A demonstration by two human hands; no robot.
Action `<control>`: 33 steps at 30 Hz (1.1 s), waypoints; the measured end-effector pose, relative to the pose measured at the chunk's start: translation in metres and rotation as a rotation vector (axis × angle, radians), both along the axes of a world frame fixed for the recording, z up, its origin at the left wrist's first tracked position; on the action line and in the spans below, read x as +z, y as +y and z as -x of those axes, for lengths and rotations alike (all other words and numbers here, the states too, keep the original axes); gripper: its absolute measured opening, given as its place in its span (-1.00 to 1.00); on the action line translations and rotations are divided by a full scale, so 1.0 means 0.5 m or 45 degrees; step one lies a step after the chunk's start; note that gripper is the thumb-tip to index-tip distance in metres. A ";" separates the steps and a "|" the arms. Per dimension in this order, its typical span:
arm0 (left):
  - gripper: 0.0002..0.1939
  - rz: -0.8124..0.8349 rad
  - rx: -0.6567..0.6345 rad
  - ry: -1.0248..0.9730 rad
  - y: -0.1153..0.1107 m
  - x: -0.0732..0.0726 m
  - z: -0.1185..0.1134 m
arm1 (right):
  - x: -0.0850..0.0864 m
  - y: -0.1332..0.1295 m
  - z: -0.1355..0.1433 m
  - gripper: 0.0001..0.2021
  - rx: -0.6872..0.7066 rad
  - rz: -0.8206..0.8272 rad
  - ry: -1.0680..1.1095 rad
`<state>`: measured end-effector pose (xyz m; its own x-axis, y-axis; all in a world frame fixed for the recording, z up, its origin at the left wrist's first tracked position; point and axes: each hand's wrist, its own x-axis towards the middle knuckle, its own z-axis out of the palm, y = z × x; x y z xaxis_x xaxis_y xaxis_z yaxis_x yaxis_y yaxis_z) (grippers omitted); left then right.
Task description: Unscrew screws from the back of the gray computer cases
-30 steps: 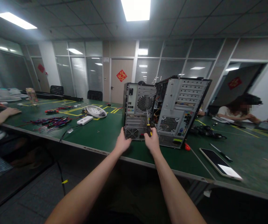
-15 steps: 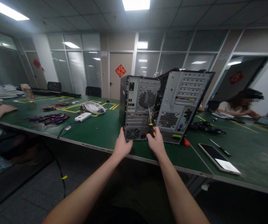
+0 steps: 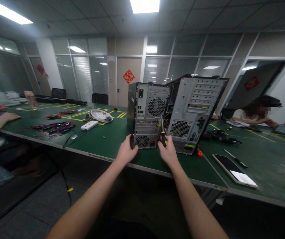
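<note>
A computer case (image 3: 146,113) stands upright near the table's front edge, its back panel with fan grille and ports facing me. My left hand (image 3: 127,150) grips its lower left edge, fingers along the side and thumb near the front. In my right hand (image 3: 167,149) is a screwdriver (image 3: 162,134) with a black and yellow handle, its shaft pointing up at the case's right edge. Close on the right leans a larger computer case (image 3: 194,109), also back-on to me. The inside of both cases is mostly hidden.
To the left lie bundled coloured wires (image 3: 55,127), a white power strip (image 3: 89,125) and a round white grille (image 3: 101,115). A phone (image 3: 234,171), a second slim tool (image 3: 235,158) and black cables (image 3: 222,136) lie to the right. People sit at both sides.
My left hand has shifted slightly left and up along the case's edge. The screwdriver, in my right hand, now stands more upright and a little further right.
</note>
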<state>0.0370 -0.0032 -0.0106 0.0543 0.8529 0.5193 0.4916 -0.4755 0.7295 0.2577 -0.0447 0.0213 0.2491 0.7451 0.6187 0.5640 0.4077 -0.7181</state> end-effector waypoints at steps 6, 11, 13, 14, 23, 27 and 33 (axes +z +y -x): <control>-0.23 -0.104 -0.076 0.046 0.034 0.012 0.017 | 0.000 -0.105 0.022 -0.71 -0.138 -0.046 -0.152; -0.08 -0.065 -0.156 -0.010 0.059 -0.012 0.009 | 0.012 -0.171 0.038 -0.88 -0.189 -0.188 -0.408; -0.06 -0.052 -0.180 -0.014 0.067 -0.024 0.007 | 0.014 -0.186 0.050 -0.87 -0.208 -0.257 -0.442; -0.05 -0.047 -0.198 -0.020 0.070 -0.028 0.007 | 0.014 -0.192 0.058 -0.85 -0.192 -0.278 -0.453; -0.08 0.055 -0.366 -0.254 0.098 -0.045 0.013 | -0.016 -0.209 0.133 -0.75 -0.135 -0.229 -0.460; -0.08 0.080 -0.372 -0.316 0.092 -0.038 0.013 | -0.027 -0.197 0.134 -0.74 -0.142 -0.273 -0.492; -0.01 0.128 -0.374 -0.367 0.083 -0.025 0.009 | -0.025 -0.184 0.128 -0.73 -0.114 -0.317 -0.590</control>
<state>0.0325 0.0383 -0.0232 0.1672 0.8701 0.4636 0.1146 -0.4842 0.8674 0.1934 -0.1367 0.0088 -0.0362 0.5503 0.8342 0.8396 0.4695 -0.2733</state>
